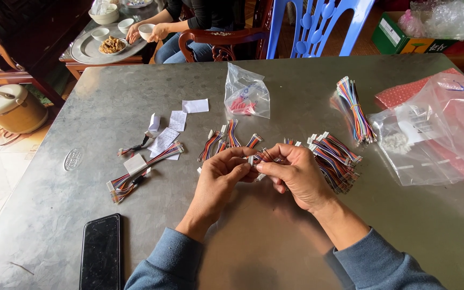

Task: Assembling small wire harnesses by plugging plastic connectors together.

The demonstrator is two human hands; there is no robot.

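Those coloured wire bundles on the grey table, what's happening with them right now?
A person in blue sleeves holds one short multicoloured wire harness with a white connector between both hands: left hand, right hand, fingertips pinching it above the grey metal table. More harnesses lie in a heap to the right and in loose groups just beyond the hands. A black phone lies near the left sleeve. Another person sits at a far table.
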